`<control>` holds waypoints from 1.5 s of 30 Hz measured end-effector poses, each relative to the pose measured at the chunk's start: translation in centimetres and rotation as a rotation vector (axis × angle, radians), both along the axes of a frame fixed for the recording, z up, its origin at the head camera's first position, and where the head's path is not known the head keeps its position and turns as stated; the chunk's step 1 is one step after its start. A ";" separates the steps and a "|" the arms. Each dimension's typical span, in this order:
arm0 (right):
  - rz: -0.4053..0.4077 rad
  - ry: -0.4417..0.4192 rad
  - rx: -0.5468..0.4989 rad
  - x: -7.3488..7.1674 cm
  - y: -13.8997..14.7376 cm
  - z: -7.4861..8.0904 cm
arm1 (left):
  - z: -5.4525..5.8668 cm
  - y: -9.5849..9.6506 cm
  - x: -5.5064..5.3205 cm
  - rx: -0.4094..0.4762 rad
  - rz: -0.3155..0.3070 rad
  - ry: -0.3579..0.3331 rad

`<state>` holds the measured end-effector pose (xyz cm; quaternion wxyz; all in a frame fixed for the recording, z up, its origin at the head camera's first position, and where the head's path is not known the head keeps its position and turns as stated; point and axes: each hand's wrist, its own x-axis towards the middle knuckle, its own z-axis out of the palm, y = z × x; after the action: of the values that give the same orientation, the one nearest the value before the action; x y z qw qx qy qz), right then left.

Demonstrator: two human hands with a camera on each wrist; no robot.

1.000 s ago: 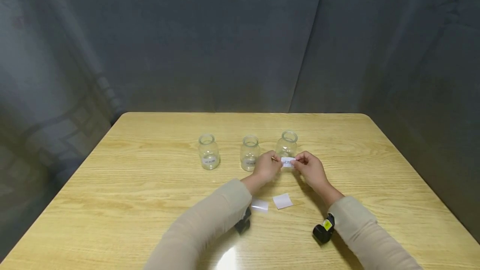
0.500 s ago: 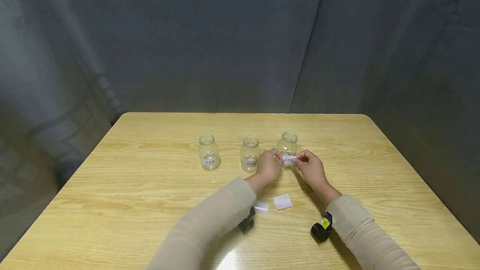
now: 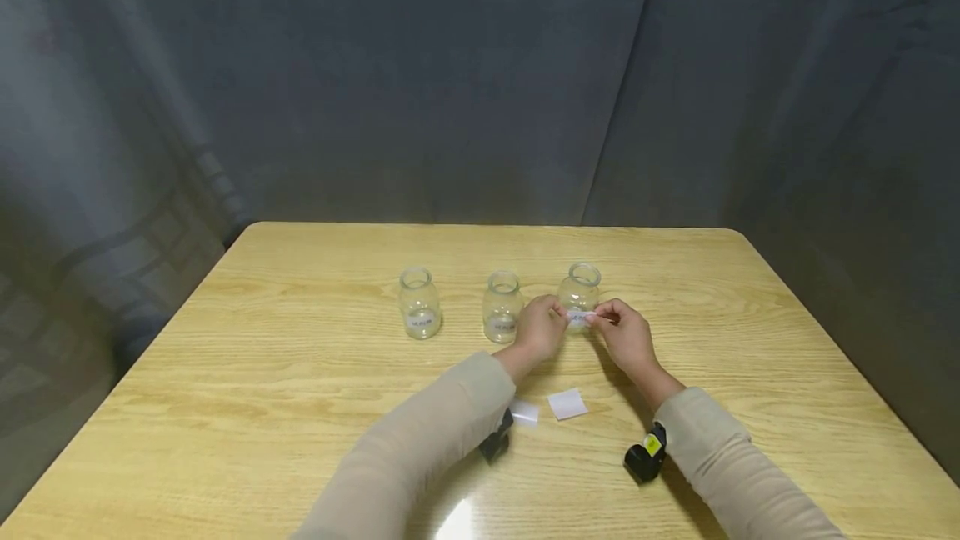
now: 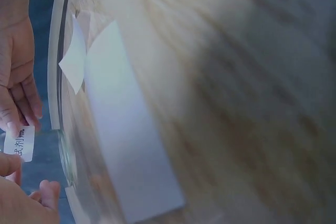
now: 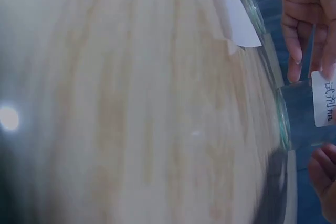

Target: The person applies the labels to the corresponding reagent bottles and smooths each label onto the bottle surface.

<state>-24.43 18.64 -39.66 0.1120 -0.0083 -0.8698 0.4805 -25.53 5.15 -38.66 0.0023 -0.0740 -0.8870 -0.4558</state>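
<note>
Three clear glass jars stand in a row in the head view. Both hands are at the right jar (image 3: 577,296). Between them is a small white label (image 5: 323,100) with dark printed characters. My left hand (image 3: 540,332) pinches its left end; my right hand (image 3: 627,342) pinches the right end. The label (image 4: 20,144) lies across the front of the lower jar; whether it touches the glass I cannot tell. The middle jar (image 3: 502,302) and left jar (image 3: 418,300) each bear a similar label low on the front.
On the wooden table (image 3: 262,407), nearer me, lie a white paper piece (image 3: 567,404) and a glossy strip (image 3: 525,413), partly behind the left wrist's black camera (image 3: 497,438). A dark curtain (image 3: 450,82) hangs behind the table.
The label has moved up slightly and away from me, closer to the right jar, with both hands following. The other two jars stay put.
</note>
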 end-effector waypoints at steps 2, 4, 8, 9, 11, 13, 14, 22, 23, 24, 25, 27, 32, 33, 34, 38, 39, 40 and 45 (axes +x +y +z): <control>0.007 0.005 0.004 0.0 0.0 0.0 | 0.0 0.1 0.0 0.000 -0.002 0.001; 0.014 0.010 0.000 0.0 0.0 0.0 | 0.1 0.1 -0.1 0.006 -0.002 -0.005; 0.021 0.024 -0.030 -0.1 0.2 0.0 | 0.1 0.3 -0.1 0.040 0.013 -0.007; 0.022 0.026 -0.039 -0.1 0.3 0.0 | 0.1 0.3 -0.1 0.054 0.018 -0.014; 0.034 0.033 -0.064 -0.2 0.5 -0.1 | 0.1 0.3 -0.1 0.087 0.029 -0.030; 0.061 0.032 -0.092 -0.3 0.8 -0.2 | 0.1 0.3 0.0 0.111 0.033 -0.050; 0.074 0.027 -0.086 -0.3 1.0 -0.2 | 0.0 0.3 0.0 0.124 0.033 -0.066; 0.178 -0.003 0.041 -0.2 2.4 0.0 | 0.1 0.2 0.2 0.136 -0.005 -0.046; 0.187 -0.004 0.045 -0.2 2.6 0.0 | 0.1 0.2 0.2 0.128 -0.006 -0.042; 0.198 -0.011 0.034 -0.2 2.7 0.1 | 0.2 0.2 0.2 0.115 -0.009 -0.035; 0.213 -0.019 0.016 -0.2 2.8 0.0 | 0.2 0.2 0.2 0.102 -0.011 -0.032; 0.241 -0.043 -0.025 -0.2 3.0 0.1 | 0.3 0.3 0.2 0.074 -0.021 -0.041; 0.277 -0.093 -0.054 -0.2 3.7 0.0 | 0.5 0.2 0.1 0.009 -0.072 -0.036; 0.280 -0.093 -0.045 -0.2 3.8 0.0 | 0.5 0.1 0.1 0.001 -0.082 -0.033; 0.286 -0.096 -0.050 -0.1 3.9 -0.1 | 0.5 0.1 0.0 -0.007 -0.090 -0.028; 0.318 -0.104 -0.084 0.0 4.3 -0.1 | 0.6 -0.1 0.0 -0.013 -0.117 -0.015; 0.322 -0.107 -0.092 0.0 4.4 -0.1 | 0.6 -0.1 0.0 -0.016 -0.121 -0.013; 0.325 -0.106 -0.094 0.1 4.4 -0.1 | 0.6 -0.2 0.0 -0.020 -0.123 -0.011; 0.313 -0.092 -0.062 0.0 4.2 0.0 | 0.7 -0.3 -0.2 -0.040 -0.117 0.008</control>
<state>-24.43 22.87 -39.64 -0.0043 0.1018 -0.8493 0.5179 -25.76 4.85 -37.95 -0.0225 -0.1278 -0.8899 -0.4373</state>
